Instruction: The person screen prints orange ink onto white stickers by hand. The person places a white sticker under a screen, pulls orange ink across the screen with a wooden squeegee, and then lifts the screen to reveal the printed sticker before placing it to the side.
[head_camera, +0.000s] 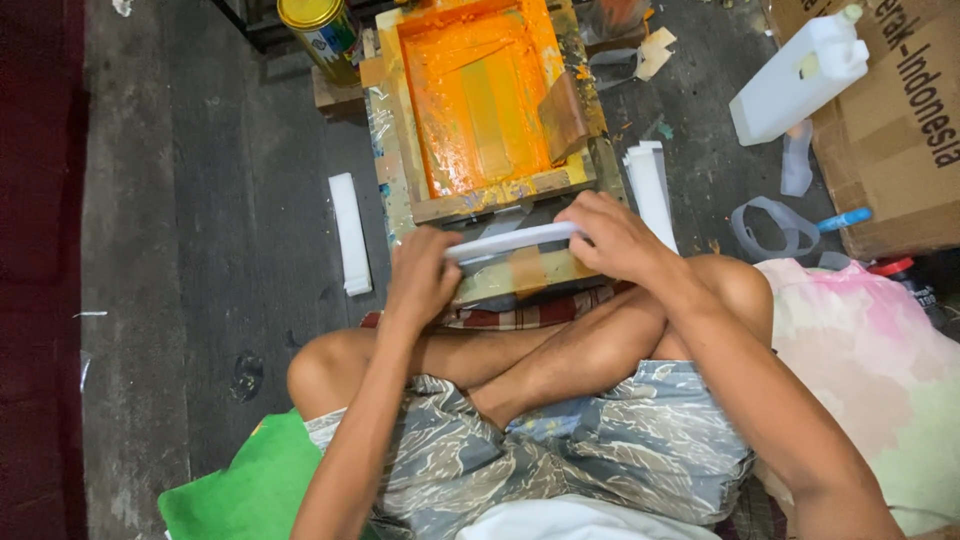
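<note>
Both hands pinch a flat white strip (515, 241): left hand (420, 280) and right hand (610, 235) at its ends, orange-inked screen frame (480, 100) just beyond

Both arms reach forward over crossed legs; left hand (420, 280) and right hand (612, 236) curl closed, palms down.

cardboard box (900, 130) cropped right, paint can (322, 30) cropped top
</note>
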